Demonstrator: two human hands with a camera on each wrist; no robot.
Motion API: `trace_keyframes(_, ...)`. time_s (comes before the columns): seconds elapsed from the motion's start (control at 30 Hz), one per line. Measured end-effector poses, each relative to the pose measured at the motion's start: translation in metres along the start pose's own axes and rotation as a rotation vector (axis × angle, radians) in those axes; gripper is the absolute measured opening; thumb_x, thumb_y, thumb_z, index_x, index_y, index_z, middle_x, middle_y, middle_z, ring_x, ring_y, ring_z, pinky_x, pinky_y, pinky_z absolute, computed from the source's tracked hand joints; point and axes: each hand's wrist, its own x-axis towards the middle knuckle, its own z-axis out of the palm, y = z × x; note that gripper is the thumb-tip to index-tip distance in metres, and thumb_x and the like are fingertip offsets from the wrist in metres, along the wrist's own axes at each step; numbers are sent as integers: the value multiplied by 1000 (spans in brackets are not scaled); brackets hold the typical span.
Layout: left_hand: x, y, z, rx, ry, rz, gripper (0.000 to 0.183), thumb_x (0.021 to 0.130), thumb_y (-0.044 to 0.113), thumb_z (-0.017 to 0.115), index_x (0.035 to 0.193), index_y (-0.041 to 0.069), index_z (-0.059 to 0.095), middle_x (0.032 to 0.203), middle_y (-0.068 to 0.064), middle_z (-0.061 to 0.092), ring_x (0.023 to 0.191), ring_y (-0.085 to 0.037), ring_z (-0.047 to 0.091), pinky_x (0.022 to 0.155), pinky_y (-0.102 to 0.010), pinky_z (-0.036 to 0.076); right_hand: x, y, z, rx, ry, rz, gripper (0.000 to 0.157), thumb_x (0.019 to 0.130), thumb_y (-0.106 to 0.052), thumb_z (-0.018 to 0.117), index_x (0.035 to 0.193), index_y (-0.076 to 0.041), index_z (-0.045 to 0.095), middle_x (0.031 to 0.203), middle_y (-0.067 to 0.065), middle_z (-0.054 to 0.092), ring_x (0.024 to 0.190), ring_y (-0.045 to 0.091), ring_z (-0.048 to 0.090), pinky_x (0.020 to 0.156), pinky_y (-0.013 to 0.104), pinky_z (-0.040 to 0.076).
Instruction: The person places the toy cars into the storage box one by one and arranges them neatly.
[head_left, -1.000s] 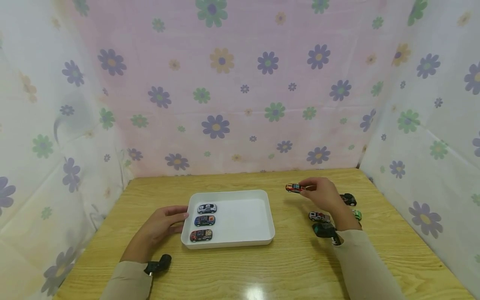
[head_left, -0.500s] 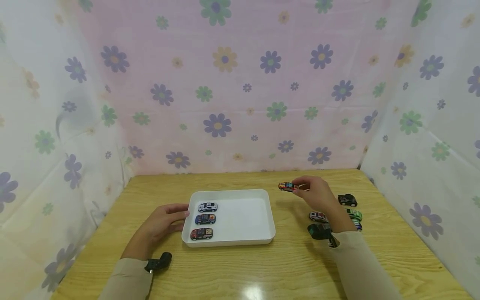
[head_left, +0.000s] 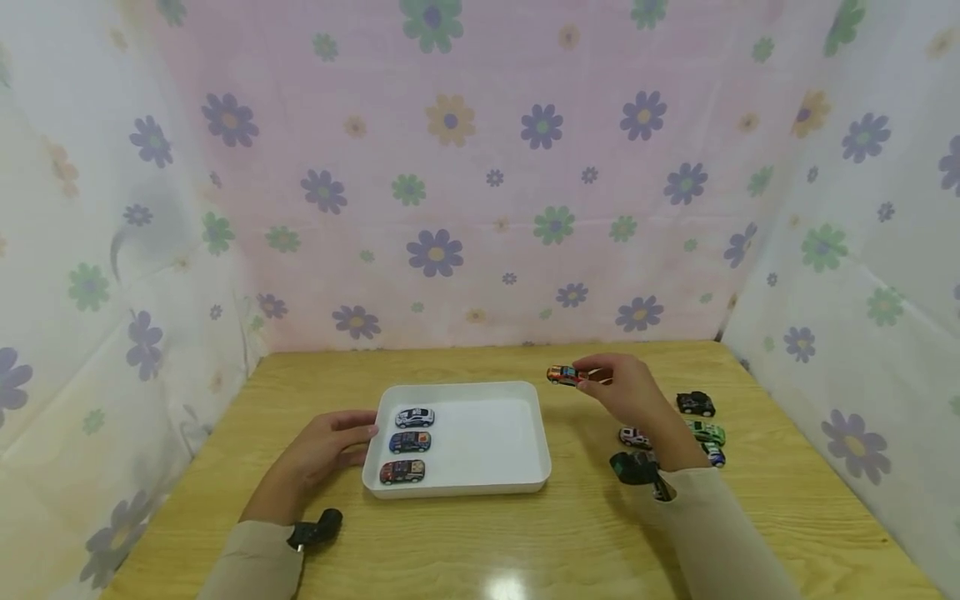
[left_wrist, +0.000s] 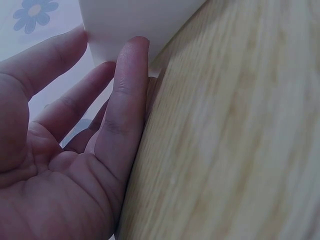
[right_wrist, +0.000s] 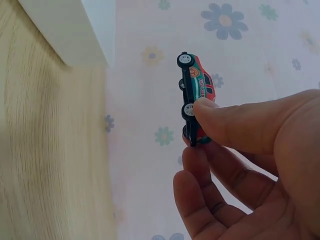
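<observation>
Three cloth walls (head_left: pixel 480 204), pinkish at the back and paler at the sides, printed with purple, green and orange flowers, surround a wood-grain table (head_left: pixel 420 554) in front of me. On it sits a shallow white tray (head_left: pixel 487 437), left of the table's middle.

A person in beige sleeves (head_left: pixel 723 533) reaches in from the near side, a small black camera (head_left: pixel 318 529) at each wrist. The left hand (head_left: pixel 330 442) lies against the tray's left wall, its fingers extended and fingertips touching the wall. The right hand (head_left: pixel 626 392) pinches a toy car (head_left: pixel 564 375) between thumb and fingers, holding it in the air over the table, beyond and to the right of the tray's far right corner. That car is red, orange and green, and sticks out leftward from the fingertips, well apart from the left hand.

Inside the tray, along its left side, three cars stand in a column: white (head_left: pixel 415 417) farthest, blue (head_left: pixel 409 442) next, dark red (head_left: pixel 402 472) nearest. Around the right forearm are four others: black (head_left: pixel 696 404), green (head_left: pixel 705 432), blue-and-white (head_left: pixel 713 454), and a pale one (head_left: pixel 634 437) partly hidden.
</observation>
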Motion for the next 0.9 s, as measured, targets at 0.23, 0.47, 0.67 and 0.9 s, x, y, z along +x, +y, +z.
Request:
trace_keyframes(0.23, -3, -2, -1, 15, 2, 1, 62, 97, 28, 75, 147, -1, 53, 151, -22, 53, 117, -22, 67, 93, -37, 62, 6, -9, 10, 2, -22, -54, 31, 98, -20, 73, 129, -19, 73, 129, 7, 70, 110, 27, 70, 86, 43, 62)
trace_keyframes(0.47, -1, 1, 1, 23, -2, 3, 62, 97, 29, 75, 147, 0, 54, 150, -21, 55, 117, -23, 68, 93, -38, 62, 11, -19, 15, 3, -54, -68, 29, 98, -21, 74, 126, -19, 74, 126, 4, 72, 108, 25, 70, 86, 42, 62)
trace_keyframes(0.67, 0, 0, 1, 17, 0, 11, 60, 97, 29, 75, 147, 1, 55, 149, -20, 56, 117, -23, 68, 93, -38, 62, 18, -29, 21, 22, -74, -69, 27, 97, -19, 74, 124, -19, 75, 121, 4, 73, 106, 24, 70, 83, 39, 62)
trace_keyframes(0.9, 0, -1, 2, 3, 7, 18, 55, 98, 23, 73, 145, -1, 56, 148, -21, 57, 116, -23, 68, 93, -38, 62, 29, -41, 34, 42, -92, -65, 26, 96, -16, 75, 122, -17, 77, 118, 5, 74, 104, 24, 70, 81, 36, 61)
